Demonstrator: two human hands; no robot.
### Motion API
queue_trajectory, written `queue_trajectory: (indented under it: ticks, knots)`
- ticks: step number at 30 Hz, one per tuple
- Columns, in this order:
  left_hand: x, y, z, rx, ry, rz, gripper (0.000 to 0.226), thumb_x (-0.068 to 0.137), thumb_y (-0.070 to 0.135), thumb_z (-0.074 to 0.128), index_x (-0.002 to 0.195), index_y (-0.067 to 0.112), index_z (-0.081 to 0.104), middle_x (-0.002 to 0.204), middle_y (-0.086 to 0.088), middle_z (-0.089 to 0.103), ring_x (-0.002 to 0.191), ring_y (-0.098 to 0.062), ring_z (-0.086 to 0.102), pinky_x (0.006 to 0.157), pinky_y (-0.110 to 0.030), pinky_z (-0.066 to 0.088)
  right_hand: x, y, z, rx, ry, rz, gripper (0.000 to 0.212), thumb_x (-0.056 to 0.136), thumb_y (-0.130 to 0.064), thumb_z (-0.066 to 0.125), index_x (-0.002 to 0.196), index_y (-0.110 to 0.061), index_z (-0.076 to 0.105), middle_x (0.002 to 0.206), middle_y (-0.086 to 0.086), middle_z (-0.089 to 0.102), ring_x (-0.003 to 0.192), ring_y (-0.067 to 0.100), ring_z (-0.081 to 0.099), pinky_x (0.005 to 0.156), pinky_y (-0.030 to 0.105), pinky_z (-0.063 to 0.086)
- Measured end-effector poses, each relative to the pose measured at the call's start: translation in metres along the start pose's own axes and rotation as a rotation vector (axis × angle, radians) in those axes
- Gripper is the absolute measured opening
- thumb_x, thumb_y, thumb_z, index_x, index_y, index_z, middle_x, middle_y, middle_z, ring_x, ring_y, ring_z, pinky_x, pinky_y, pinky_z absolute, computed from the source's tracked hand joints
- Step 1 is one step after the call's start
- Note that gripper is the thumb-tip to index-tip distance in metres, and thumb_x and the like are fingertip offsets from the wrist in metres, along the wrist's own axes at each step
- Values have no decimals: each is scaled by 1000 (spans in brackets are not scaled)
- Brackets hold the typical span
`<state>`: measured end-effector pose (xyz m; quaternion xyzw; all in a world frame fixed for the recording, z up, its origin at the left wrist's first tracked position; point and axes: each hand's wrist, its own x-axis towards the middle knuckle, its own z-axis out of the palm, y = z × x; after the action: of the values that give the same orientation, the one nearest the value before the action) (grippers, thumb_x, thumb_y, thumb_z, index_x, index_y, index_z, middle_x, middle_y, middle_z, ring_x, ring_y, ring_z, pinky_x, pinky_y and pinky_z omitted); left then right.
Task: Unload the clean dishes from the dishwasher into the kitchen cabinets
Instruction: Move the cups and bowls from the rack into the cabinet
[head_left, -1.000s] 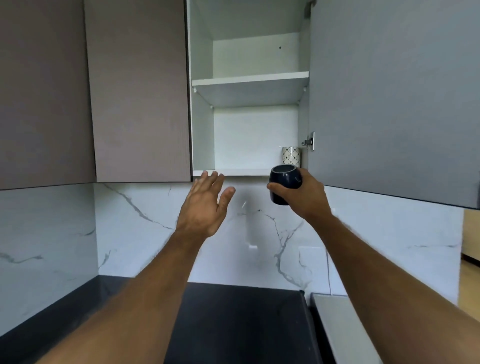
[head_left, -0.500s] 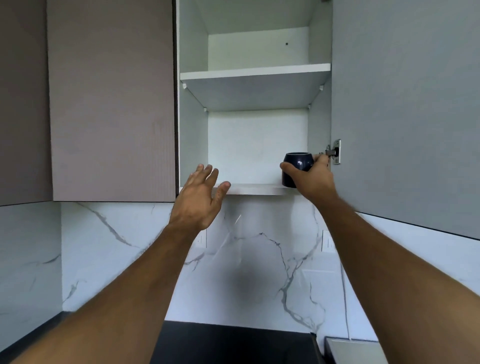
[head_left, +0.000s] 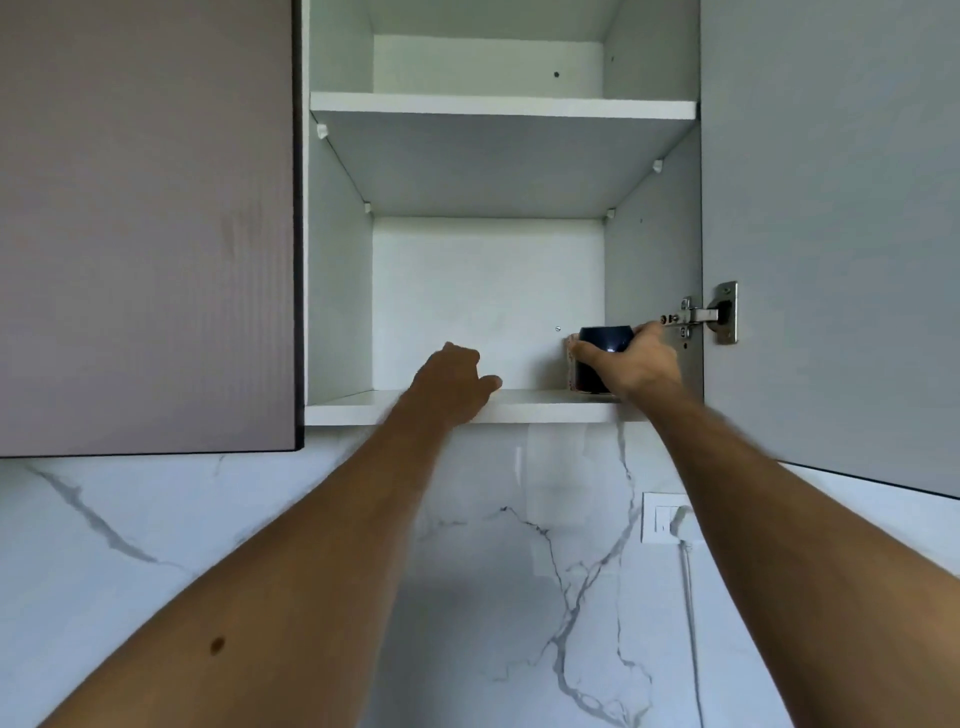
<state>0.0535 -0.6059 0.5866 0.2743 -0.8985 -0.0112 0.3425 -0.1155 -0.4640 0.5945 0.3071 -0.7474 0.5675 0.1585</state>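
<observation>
A dark blue cup (head_left: 592, 371) stands on the bottom shelf (head_left: 540, 405) of the open wall cabinet, at its right side. My right hand (head_left: 636, 364) grips the cup from the right, thumb across its front. A patterned pale cup (head_left: 571, 358) is mostly hidden behind the blue one. My left hand (head_left: 452, 382) is raised at the front edge of the same shelf, fingers loosely curled and holding nothing.
The cabinet door (head_left: 831, 234) stands open on the right, its metal hinge (head_left: 701, 314) just above my right hand. An upper shelf (head_left: 498, 106) sits above. A closed brown cabinet door (head_left: 145, 223) is on the left. A wall socket (head_left: 667, 517) sits on the marble backsplash.
My right hand has carried the blue cup deeper onto the bottom shelf, toward the right wall. My left hand rose to the shelf edge and its fingers curled.
</observation>
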Motion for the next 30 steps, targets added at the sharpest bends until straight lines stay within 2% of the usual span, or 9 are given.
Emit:
queue_trajectory:
  ticks: [5, 9, 15, 18, 20, 22, 25, 27, 30]
  knots:
    - [31, 0, 1, -58, -142, -52, 61, 92, 34, 65, 142, 6, 43, 147, -12, 43, 136, -28, 39, 105, -33, 35, 11, 5, 2, -46, 57, 47, 91, 74, -60, 77, 135, -4, 38, 129, 15, 54, 113, 33, 58, 92, 39, 51]
    - [47, -8, 11, -3, -53, -1, 53, 93, 29, 63, 137, 4, 48, 144, -11, 48, 134, -27, 41, 103, -32, 36, 17, 10, 5, -141, 90, 50, 93, 72, -60, 79, 134, -3, 38, 130, 17, 54, 114, 34, 58, 91, 38, 51]
    - [55, -10, 19, 46, -45, 69, 49, 94, 28, 61, 134, 4, 50, 141, -13, 49, 132, -28, 42, 103, -33, 36, 19, 8, 10, -201, 109, 86, 94, 73, -55, 80, 135, -2, 35, 132, 18, 53, 119, 36, 56, 95, 43, 51]
    - [57, -10, 20, 49, -30, 87, 36, 94, 24, 59, 121, 2, 55, 133, -15, 54, 125, -29, 47, 95, -32, 39, 20, 5, 10, -219, 98, 111, 91, 76, -54, 78, 136, -1, 34, 132, 18, 54, 120, 36, 55, 95, 42, 49]
    - [58, -11, 21, 57, -32, 88, 22, 92, 14, 55, 111, 2, 56, 127, -16, 57, 118, -30, 51, 87, -29, 39, 20, 4, 13, -220, 89, 129, 90, 77, -54, 77, 136, -1, 34, 131, 18, 54, 120, 36, 55, 94, 43, 49]
    - [58, -11, 22, 47, -27, 93, 22, 90, 5, 51, 110, 0, 56, 124, -18, 58, 116, -30, 52, 83, -28, 39, 20, 3, 15, -212, 98, 145, 93, 75, -57, 78, 136, -1, 35, 131, 19, 54, 120, 38, 55, 95, 45, 50]
    - [56, -10, 24, 26, -33, 94, 13, 90, 4, 49, 101, 1, 55, 117, -19, 58, 110, -31, 53, 76, -27, 34, 17, 4, 16, -220, 126, 136, 87, 74, -58, 78, 131, -1, 46, 128, 19, 56, 117, 36, 57, 93, 43, 52]
    - [55, -10, 24, 17, -33, 86, 8, 92, 7, 50, 99, 6, 54, 121, -17, 57, 114, -29, 52, 80, -27, 36, 14, 4, 15, -233, 140, 129, 74, 77, -56, 78, 122, -1, 57, 122, 18, 60, 111, 34, 61, 86, 38, 51]
    - [55, -10, 24, -2, -24, 71, 32, 92, 5, 48, 123, 2, 56, 132, -16, 54, 123, -29, 49, 96, -31, 40, 10, 4, 15, -248, 167, 126, 67, 77, -54, 79, 116, -2, 61, 118, 18, 63, 108, 34, 63, 83, 38, 52]
